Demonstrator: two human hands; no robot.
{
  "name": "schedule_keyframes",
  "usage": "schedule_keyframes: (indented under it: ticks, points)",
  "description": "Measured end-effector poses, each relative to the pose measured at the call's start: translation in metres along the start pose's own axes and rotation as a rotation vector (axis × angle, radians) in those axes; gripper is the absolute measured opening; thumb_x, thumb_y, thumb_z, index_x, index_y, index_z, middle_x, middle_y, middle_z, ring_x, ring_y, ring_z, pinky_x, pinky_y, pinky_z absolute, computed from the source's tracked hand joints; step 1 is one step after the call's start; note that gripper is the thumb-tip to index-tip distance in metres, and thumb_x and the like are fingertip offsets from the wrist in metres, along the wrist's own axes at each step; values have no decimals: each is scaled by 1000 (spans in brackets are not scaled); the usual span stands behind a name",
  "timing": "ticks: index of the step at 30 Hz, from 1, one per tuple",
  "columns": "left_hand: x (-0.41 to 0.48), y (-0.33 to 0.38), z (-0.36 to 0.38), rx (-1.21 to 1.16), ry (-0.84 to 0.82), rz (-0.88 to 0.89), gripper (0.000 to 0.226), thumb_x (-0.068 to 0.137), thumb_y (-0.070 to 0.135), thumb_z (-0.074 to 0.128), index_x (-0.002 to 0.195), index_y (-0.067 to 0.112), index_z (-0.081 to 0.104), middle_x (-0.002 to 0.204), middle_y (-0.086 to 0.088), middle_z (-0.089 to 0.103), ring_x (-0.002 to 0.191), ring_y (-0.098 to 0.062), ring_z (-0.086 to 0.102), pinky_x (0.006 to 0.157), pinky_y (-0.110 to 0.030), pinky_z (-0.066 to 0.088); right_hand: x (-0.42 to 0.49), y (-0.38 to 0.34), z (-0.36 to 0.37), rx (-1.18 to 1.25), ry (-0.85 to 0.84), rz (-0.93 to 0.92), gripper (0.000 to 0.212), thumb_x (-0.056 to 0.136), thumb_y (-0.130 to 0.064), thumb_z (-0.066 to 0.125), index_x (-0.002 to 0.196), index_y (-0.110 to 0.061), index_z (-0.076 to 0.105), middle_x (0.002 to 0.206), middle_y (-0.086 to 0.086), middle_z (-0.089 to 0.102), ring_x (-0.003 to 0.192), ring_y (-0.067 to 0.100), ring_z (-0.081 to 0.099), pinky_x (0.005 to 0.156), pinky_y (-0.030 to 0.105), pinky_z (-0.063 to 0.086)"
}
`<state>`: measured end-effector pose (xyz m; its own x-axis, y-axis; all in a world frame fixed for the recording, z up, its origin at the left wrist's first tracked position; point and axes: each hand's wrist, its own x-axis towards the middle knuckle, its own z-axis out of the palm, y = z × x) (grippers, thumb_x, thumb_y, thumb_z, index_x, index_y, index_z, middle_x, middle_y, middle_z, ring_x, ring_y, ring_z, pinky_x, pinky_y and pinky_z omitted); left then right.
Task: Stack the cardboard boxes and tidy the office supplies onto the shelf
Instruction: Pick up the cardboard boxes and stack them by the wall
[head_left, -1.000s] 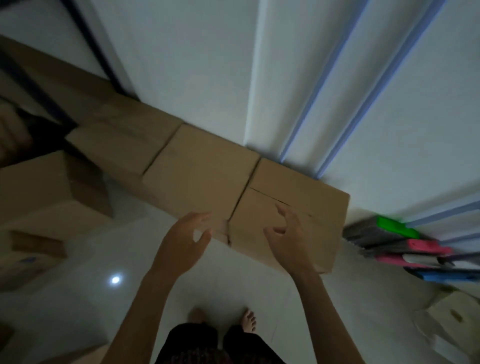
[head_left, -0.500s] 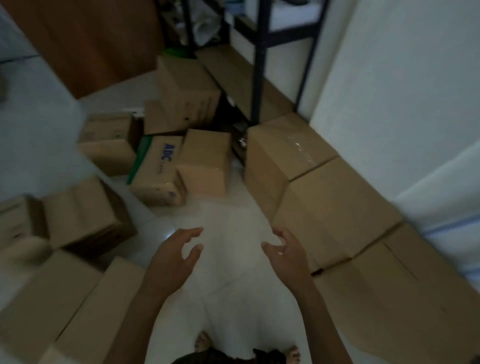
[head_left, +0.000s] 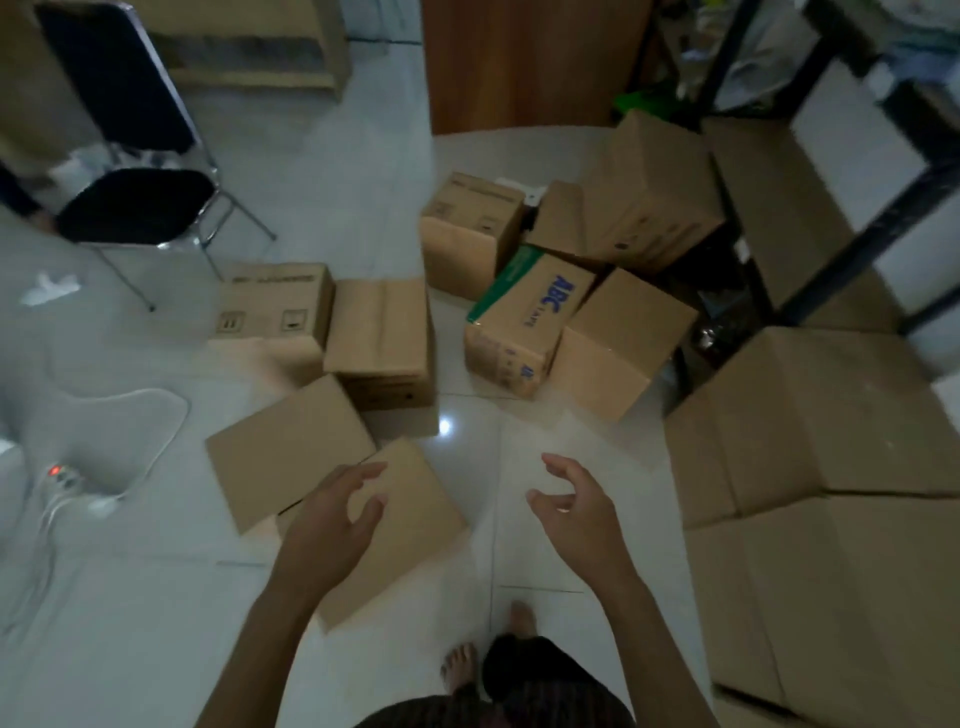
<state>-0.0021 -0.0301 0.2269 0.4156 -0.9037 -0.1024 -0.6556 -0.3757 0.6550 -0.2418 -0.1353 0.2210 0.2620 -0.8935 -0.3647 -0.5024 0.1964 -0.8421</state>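
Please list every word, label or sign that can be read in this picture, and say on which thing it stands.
"ABC": blue letters on the brown cardboard box with a green side.
Smaller blue print under it: too blurred to read.
Dark print on the plain brown cardboard box beside the black chair: too blurred to read.

The cardboard boxes (head_left: 379, 332) are seen in matt brown card, a glossier printed face being shown by the printed box (head_left: 524, 322). The floor (head_left: 322, 171) is laid in smooth, glossy tile. The chair (head_left: 135, 205) is framed in shiny metal and padded in matt black. The shelf (head_left: 893, 213) is framed in dark matt metal.
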Motion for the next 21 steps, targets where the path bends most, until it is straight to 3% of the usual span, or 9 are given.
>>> schedule_keyframes:
  ticks: [3, 7, 12, 15, 18, 21]
  points:
    - [-7, -22, -9, -21, 54, -91, 30, 88, 13, 62, 117, 19, 62, 108, 6, 59, 97, -12, 56, 77, -26, 39, 23, -9, 18, -49, -105, -12, 42, 90, -24, 61, 131, -26, 49, 128, -13, 48, 96, 1, 57, 72, 11, 43]
    - [-17, -43, -20, -46, 127, -251, 30, 87, 12, 63, 117, 17, 62, 111, 3, 62, 95, -13, 58, 77, -25, 40, 54, -20, 42, -129, -241, -19, 43, 90, -22, 59, 132, -23, 49, 130, -9, 50, 93, 8, 57, 81, 24, 47]
    - [-29, -54, -26, -74, 211, -369, 29, 88, 12, 63, 117, 17, 62, 110, 9, 59, 96, -11, 56, 78, -23, 38, 81, -29, 65, -203, -325, -47, 43, 88, -21, 60, 130, -22, 51, 122, 5, 59, 69, 1, 52, 64, 16, 41]
    - [-36, -66, -25, -107, 251, -439, 31, 89, 14, 62, 119, 19, 60, 113, 10, 58, 97, -9, 55, 78, -21, 39, 96, -39, 82, -254, -368, -90, 44, 89, -21, 60, 132, -20, 50, 128, 3, 55, 79, 4, 54, 62, 9, 38]
    - [-42, -75, -23, -121, 272, -473, 32, 89, 16, 61, 122, 18, 59, 115, 8, 58, 97, -8, 54, 78, -21, 39, 103, -43, 93, -287, -401, -104, 45, 89, -20, 60, 133, -19, 50, 135, 4, 50, 92, 12, 58, 74, 19, 41]
    - [-52, -87, -26, -132, 274, -491, 34, 90, 16, 60, 124, 16, 58, 119, 4, 59, 97, -8, 53, 80, -21, 38, 100, -47, 107, -309, -414, -119, 45, 90, -21, 59, 134, -20, 49, 135, 4, 50, 93, 14, 58, 77, 24, 41]
